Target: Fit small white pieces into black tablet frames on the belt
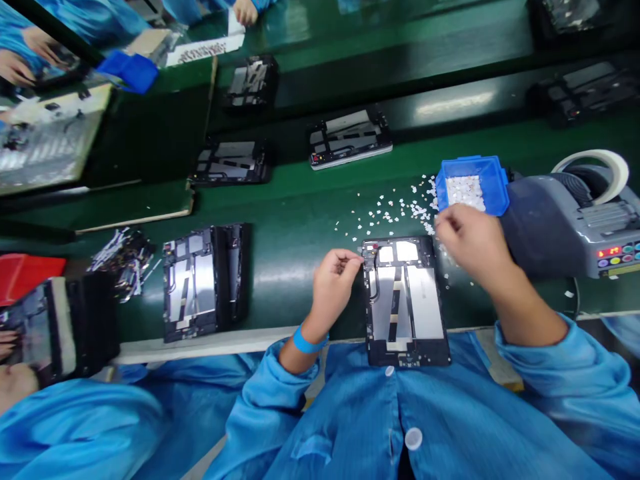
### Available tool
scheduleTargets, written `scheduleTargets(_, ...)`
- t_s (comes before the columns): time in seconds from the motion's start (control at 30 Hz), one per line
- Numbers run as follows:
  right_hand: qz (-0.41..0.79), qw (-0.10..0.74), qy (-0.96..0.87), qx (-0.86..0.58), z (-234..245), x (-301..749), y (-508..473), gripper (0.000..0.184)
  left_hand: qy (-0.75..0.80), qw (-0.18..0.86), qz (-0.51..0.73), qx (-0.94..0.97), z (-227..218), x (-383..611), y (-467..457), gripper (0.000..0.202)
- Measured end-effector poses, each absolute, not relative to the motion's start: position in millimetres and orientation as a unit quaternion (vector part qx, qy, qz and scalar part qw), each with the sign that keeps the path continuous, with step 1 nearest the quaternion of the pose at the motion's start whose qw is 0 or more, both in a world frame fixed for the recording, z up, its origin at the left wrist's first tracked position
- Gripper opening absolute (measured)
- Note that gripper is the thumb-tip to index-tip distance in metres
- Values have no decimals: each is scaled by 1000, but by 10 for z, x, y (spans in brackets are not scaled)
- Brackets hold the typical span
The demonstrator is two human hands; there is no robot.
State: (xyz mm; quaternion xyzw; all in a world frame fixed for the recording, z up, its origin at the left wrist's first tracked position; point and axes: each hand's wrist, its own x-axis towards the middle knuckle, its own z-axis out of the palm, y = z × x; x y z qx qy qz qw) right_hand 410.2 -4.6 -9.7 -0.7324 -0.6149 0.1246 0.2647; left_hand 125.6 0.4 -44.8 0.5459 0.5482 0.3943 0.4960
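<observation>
An opened tablet [384, 303] lies in front of me, its inner side up, its lower end reaching over the bench edge. At its upper left corner is my left hand [334, 283], thumb and forefinger pinched together; whatever they hold is too small to make out. My right hand [475, 245] is raised just right of the tablet's top, in front of a blue bin [495, 190] of small white pieces [465, 190]. Its fingers are drawn together in a pinch, slightly blurred, and their contents cannot be seen. Loose white bits [395, 212] are scattered between bin and tablet.
A grey tape dispenser [555, 220] with a tape roll [620, 175] stands at right. More opened tablets [193, 283] lean at left, with others [350, 139] farther back. Beside them is a pile of thin strips [125, 260]. Co-workers' hands [43, 50] show at left and far left.
</observation>
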Motion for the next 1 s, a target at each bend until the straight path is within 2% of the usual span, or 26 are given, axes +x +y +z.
scheduleTargets(0.13,209,248,-688,-649,-247,3536,-128,19,560,454,375,583,-423,1190,12,7)
scheduleTargets(0.2,225,237,-686,-650,-328,3390,-94,22,548,440,348,620,-444,1239,50,20)
scheduleTargets(0.3,236,254,-679,-647,-369,3359,-16,25,520,365,305,709,-462,1390,158,41)
scheduleTargets(0.37,236,272,-669,-650,-347,3392,9,25,506,305,269,761,-454,1490,234,33)
scheduleTargets(0.47,241,288,-653,-657,-303,3439,-11,24,507,250,234,791,-424,1559,281,4)
scheduleTargets(0.5,245,291,-648,-659,-297,3447,-29,24,511,243,235,790,-415,1557,274,9)
scheduleTargets(0.6,259,303,-637,-659,-305,3433,-97,24,528,289,267,753,-414,1508,215,12)
scheduleTargets(0.73,283,330,-636,-637,-348,3314,-186,18,538,474,357,599,-493,1442,137,7)
scheduleTargets(0.8,291,332,-641,-628,-374,3244,-211,15,533,527,387,536,-548,1427,105,10)
scheduleTargets(0.9,290,322,-647,-627,-410,3194,-209,14,548,515,397,526,-584,1420,68,12)
scheduleTargets(1.0,282,329,-643,-632,-429,3220,-183,14,562,419,360,615,-525,1451,94,19)
